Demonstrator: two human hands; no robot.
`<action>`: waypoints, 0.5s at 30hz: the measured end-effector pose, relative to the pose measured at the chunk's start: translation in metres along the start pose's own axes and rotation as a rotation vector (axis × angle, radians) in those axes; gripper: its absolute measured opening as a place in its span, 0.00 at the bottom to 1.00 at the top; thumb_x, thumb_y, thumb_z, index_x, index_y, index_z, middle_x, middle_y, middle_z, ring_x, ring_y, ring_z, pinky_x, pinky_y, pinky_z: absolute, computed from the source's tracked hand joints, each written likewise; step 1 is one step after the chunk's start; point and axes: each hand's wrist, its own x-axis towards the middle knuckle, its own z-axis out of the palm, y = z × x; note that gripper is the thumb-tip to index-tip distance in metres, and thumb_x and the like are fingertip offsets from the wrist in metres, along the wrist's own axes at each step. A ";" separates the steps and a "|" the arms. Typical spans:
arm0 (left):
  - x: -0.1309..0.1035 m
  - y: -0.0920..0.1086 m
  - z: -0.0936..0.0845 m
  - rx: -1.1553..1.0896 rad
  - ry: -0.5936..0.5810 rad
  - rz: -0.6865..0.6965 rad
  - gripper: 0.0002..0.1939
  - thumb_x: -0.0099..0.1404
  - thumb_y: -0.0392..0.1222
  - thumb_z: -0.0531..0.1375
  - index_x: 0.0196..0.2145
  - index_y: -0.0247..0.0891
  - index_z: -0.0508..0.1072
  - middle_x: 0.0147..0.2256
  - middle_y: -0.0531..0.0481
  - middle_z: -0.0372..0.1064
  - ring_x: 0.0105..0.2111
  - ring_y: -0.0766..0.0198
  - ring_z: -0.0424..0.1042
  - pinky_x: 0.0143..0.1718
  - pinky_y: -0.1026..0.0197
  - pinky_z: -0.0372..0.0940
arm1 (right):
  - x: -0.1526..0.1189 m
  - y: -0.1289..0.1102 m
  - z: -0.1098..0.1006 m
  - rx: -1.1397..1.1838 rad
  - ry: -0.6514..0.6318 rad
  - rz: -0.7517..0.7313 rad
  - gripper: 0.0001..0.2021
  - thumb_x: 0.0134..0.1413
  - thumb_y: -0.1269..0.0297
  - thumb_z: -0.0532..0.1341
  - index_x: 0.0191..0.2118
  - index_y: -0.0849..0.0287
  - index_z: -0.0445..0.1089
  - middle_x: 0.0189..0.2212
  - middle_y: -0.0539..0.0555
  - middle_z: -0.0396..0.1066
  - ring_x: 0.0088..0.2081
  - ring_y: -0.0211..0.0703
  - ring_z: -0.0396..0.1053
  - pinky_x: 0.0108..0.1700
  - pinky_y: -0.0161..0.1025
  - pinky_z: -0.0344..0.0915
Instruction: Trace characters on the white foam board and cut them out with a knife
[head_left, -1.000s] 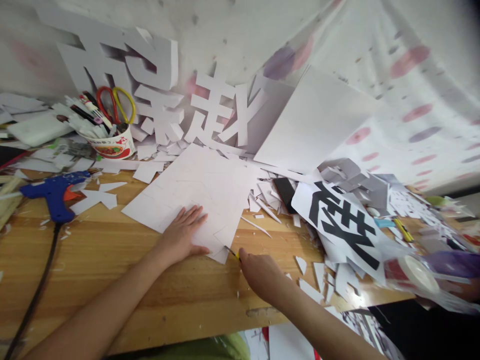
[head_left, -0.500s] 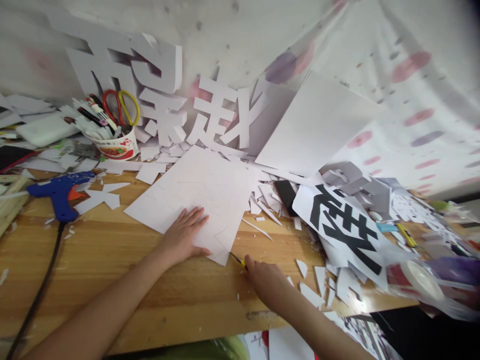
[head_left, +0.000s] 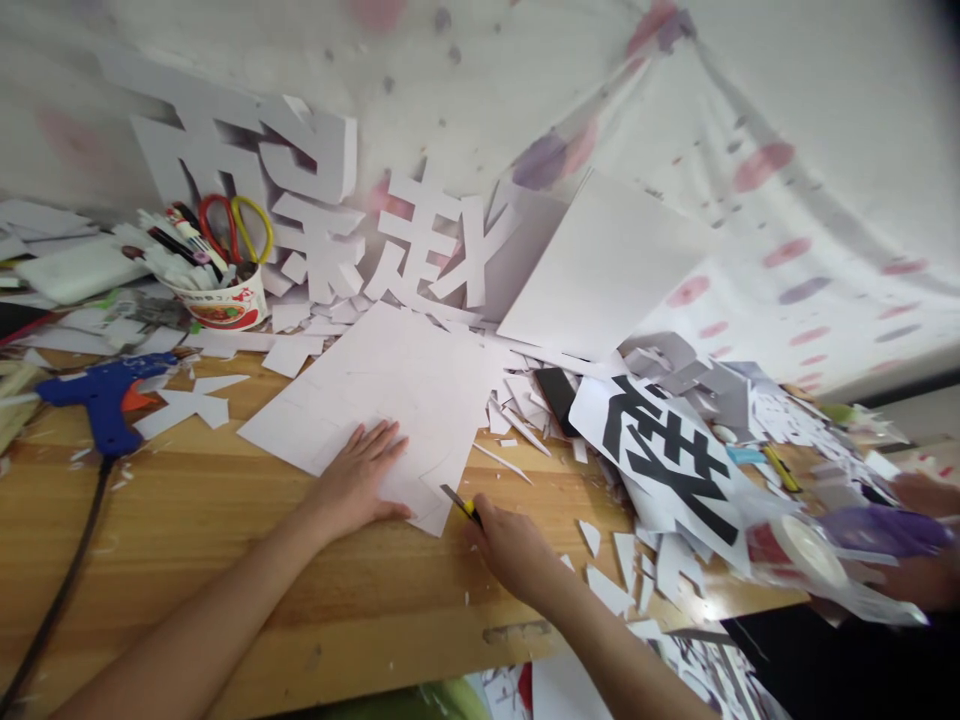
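Observation:
A white sheet (head_left: 390, 370) with faint drawn lines lies on the wooden table (head_left: 300, 590). My left hand (head_left: 358, 475) rests flat on its lower part with fingers spread. By the sheet's lower right corner, my right hand (head_left: 504, 540) grips a yellow craft knife (head_left: 470, 508), whose blade points up and left over the sheet's edge. Whether the blade touches the sheet, I cannot tell. To the right lies a paper printed with a black character (head_left: 675, 450).
A blue glue gun (head_left: 105, 395) with a black cable lies at left, near a tub (head_left: 225, 305) of pens and scissors. White cut-out characters (head_left: 431, 235) and a large board (head_left: 600, 265) stand behind. Scraps surround the sheet. A person's hands (head_left: 919, 580) are at far right.
My right hand has raised the knife and brought its blade from beside the sheet's corner to over its edge. My left hand stays on the sheet. The view has shifted slightly.

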 end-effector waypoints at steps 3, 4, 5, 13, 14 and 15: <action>0.000 -0.001 0.002 -0.003 0.013 0.010 0.50 0.46 0.73 0.50 0.58 0.36 0.54 0.61 0.40 0.44 0.61 0.53 0.42 0.60 0.49 0.37 | 0.014 -0.014 -0.001 0.025 0.027 -0.026 0.09 0.61 0.64 0.46 0.40 0.61 0.60 0.34 0.56 0.73 0.34 0.46 0.71 0.27 0.35 0.51; 0.000 -0.001 0.002 -0.005 0.017 0.010 0.50 0.46 0.73 0.50 0.58 0.36 0.54 0.61 0.40 0.44 0.61 0.53 0.42 0.60 0.49 0.37 | 0.017 -0.017 -0.001 0.022 0.028 -0.030 0.09 0.61 0.64 0.46 0.40 0.61 0.60 0.34 0.56 0.73 0.34 0.47 0.71 0.28 0.35 0.52; 0.000 -0.001 0.002 -0.008 0.021 0.009 0.50 0.46 0.73 0.50 0.58 0.36 0.54 0.61 0.40 0.44 0.61 0.53 0.42 0.60 0.49 0.37 | 0.020 -0.019 -0.002 0.016 0.030 -0.033 0.09 0.61 0.64 0.46 0.40 0.61 0.60 0.34 0.56 0.73 0.34 0.47 0.71 0.28 0.35 0.52; 0.000 0.000 0.001 -0.019 0.010 0.006 0.50 0.46 0.73 0.49 0.58 0.36 0.54 0.61 0.40 0.43 0.61 0.53 0.42 0.60 0.49 0.37 | 0.020 -0.021 -0.001 -0.017 0.033 -0.039 0.09 0.60 0.64 0.47 0.40 0.61 0.61 0.33 0.57 0.73 0.33 0.48 0.72 0.27 0.36 0.52; 0.000 0.000 0.001 -0.018 0.008 0.004 0.50 0.46 0.73 0.49 0.58 0.37 0.54 0.61 0.40 0.43 0.61 0.53 0.42 0.60 0.49 0.37 | 0.020 -0.021 -0.001 -0.018 0.033 -0.040 0.09 0.60 0.64 0.47 0.39 0.61 0.61 0.33 0.57 0.73 0.33 0.48 0.72 0.27 0.36 0.52; 0.000 0.000 0.001 -0.018 0.006 0.001 0.50 0.46 0.73 0.49 0.58 0.37 0.54 0.61 0.40 0.43 0.61 0.54 0.42 0.60 0.49 0.36 | 0.020 -0.021 -0.001 -0.020 0.033 -0.042 0.09 0.60 0.64 0.47 0.39 0.61 0.61 0.33 0.57 0.73 0.33 0.48 0.72 0.27 0.36 0.52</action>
